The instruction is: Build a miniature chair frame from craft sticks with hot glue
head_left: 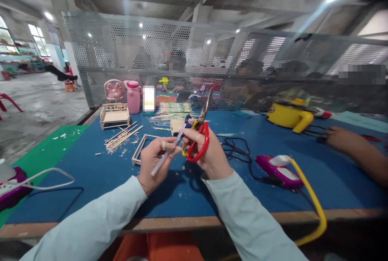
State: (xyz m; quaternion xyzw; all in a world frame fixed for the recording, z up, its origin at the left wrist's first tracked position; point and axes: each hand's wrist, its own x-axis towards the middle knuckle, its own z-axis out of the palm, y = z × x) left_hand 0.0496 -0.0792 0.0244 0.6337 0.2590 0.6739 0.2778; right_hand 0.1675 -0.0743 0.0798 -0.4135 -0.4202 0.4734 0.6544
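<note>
My left hand [156, 160] is closed around a translucent glue stick [165, 156], which slants up to the right. My right hand [209, 154] grips a pair of scissors [206, 107] with red and yellow handles, blades pointing up and away. The fingertips of my right hand are close to the upper part of the glue stick; whether they press on it I cannot tell. Just behind my left hand lies a small wooden stick frame [139, 150], partly hidden. Beyond my hands is another small wooden piece [176, 127], with a blue object [188, 121] beside it, mostly covered.
A miniature wooden bench [115, 116], loose sticks [123, 136] and a stick bundle [176, 108] lie on the blue mat. Behind stand a pink bottle [133, 98] and a mesh screen. To the right are a purple power strip [279, 172], cables, a yellow pot [286, 116] and another person's arm [354, 148].
</note>
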